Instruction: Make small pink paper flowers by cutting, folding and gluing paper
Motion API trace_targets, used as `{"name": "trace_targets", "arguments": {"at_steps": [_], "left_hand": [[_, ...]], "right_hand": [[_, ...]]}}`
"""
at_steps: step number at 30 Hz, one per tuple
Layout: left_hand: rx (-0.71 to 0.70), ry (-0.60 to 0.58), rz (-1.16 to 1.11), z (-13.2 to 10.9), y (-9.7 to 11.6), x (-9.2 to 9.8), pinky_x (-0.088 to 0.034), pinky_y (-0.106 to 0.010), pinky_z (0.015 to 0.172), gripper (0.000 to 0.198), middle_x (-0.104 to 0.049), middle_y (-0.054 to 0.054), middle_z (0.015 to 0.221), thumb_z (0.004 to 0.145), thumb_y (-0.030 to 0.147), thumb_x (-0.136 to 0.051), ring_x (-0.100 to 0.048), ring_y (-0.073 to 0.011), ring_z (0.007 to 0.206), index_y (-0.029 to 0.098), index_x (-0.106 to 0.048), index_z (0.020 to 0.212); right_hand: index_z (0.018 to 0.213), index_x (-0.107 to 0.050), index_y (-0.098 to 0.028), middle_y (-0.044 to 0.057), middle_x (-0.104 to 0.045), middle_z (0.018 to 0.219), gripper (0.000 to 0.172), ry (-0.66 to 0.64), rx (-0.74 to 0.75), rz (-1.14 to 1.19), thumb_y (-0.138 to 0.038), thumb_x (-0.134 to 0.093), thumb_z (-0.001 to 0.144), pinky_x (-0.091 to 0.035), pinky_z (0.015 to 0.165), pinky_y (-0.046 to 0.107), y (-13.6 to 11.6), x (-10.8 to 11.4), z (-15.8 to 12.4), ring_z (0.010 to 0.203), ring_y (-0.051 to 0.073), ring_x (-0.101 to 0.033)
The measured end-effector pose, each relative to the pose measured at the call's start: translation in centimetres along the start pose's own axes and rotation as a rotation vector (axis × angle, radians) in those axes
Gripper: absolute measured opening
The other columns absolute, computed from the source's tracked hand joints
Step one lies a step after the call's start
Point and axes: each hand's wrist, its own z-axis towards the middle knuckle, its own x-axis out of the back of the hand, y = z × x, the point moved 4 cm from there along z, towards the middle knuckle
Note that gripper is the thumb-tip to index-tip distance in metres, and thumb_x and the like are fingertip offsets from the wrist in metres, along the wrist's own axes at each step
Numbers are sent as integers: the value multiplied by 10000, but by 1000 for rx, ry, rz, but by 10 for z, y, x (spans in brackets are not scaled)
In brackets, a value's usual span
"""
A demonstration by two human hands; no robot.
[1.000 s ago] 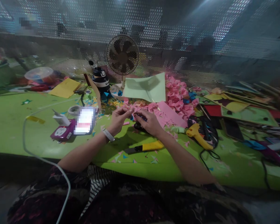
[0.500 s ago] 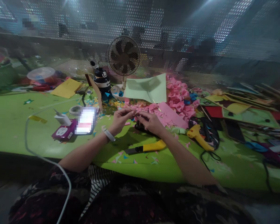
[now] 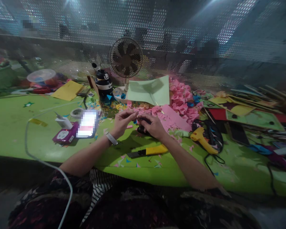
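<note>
My left hand [image 3: 122,123], with a white band at its wrist, and my right hand [image 3: 154,126] meet fingertip to fingertip above the table. Both are closed in a pinch; whatever small thing lies between the fingers is too hidden to name. Beneath my right hand sits a dark object [image 3: 141,129], mostly covered. A utility knife [image 3: 154,149] with a yellow handle lies in front of the hands, blade pointing left. Behind them are small pink paper scraps and a pink paper sheet [image 3: 175,117]. A heap of folded pink paper pieces [image 3: 181,93] rises farther back.
A pale green sheet [image 3: 149,92] leans near a fan [image 3: 126,58] and a dark jug [image 3: 104,83]. To the left lie a lit phone [image 3: 87,124], a purple power socket [image 3: 64,135] and a white cable [image 3: 47,162]. At right are a yellow glue gun [image 3: 203,140] and stacked coloured sheets [image 3: 255,119].
Both hands stay pinched together in nearly the same place, with only slight finger movement. The things on the table have not moved.
</note>
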Motion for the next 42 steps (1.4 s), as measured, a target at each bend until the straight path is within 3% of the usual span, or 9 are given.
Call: {"name": "trace_targets", "arguments": {"at_steps": [4, 6, 15, 20, 22, 31, 34, 39, 42], "left_hand": [[30, -38, -9, 1, -5, 1, -490, -229, 591, 296, -675, -8, 661, 641, 428, -866, -597, -103, 615, 173, -725, 693], [39, -67, -9, 2, -6, 2, -480, -223, 582, 288, -670, -6, 657, 657, 427, -858, -589, -99, 610, 174, -731, 706], [9, -22, 7, 1, -3, 2, -465, -220, 588, 276, -658, -4, 642, 654, 399, -865, -567, -91, 603, 164, -722, 679], [-15, 62, 35, 0, 4, 1, -437, -221, 556, 357, -616, 5, 579, 628, 456, -869, -533, -84, 558, 159, -671, 606], [-16, 76, 18, 0, 4, 0, -429, -218, 547, 385, -606, 10, 566, 606, 469, -879, -525, -77, 546, 158, -653, 585], [-32, -10, -25, 2, 0, 1, -477, -225, 585, 314, -659, -1, 622, 658, 448, -855, -578, -88, 577, 168, -715, 672], [-40, 26, -12, 2, 2, 1, -455, -217, 559, 324, -642, 5, 596, 652, 437, -862, -559, -80, 553, 163, -691, 632], [-41, 41, -38, 1, 2, 1, -452, -219, 554, 325, -633, 8, 582, 647, 423, -869, -549, -76, 542, 162, -679, 607], [-16, -3, -42, 1, 0, 0, -502, -240, 603, 282, -704, -16, 709, 642, 406, -876, -605, -99, 609, 173, -742, 730]], "right_hand": [[948, -681, -200, -1, -681, 722, 279, -124, -180, 189, -452, -654, 833, -444, 441, 250, 5, -2, 0, 453, 106, -539], [951, -665, -198, -32, -643, 628, 319, -191, -251, 287, -484, -681, 809, -407, 391, 234, 4, -3, -1, 379, 85, -480], [983, -633, -176, -31, -649, 641, 353, -222, -278, 373, -485, -674, 818, -444, 409, 221, 3, -8, 0, 382, 82, -521], [1066, -668, -187, 61, -712, 972, 317, 19, -90, 174, -412, -673, 842, -556, 649, 281, 7, -1, 1, 709, 150, -677], [1056, -682, -192, 66, -709, 987, 281, 57, -45, 107, -405, -628, 880, -555, 700, 291, 7, 0, 0, 792, 167, -680], [983, -652, -202, -8, -628, 735, 342, -93, -140, 195, -523, -568, 899, -450, 455, 255, 4, -1, 2, 432, 95, -503], [958, -653, -201, 7, -650, 776, 355, -124, -156, 187, -541, -595, 876, -463, 469, 257, 0, -3, 1, 466, 102, -529], [958, -690, -179, 63, -695, 922, 326, -18, -72, 68, -484, -610, 873, -520, 650, 284, -3, -2, 0, 720, 162, -641], [971, -681, -174, 35, -670, 808, 350, -38, -109, 88, -497, -570, 892, -482, 582, 265, 2, 0, 1, 617, 134, -584]]}}
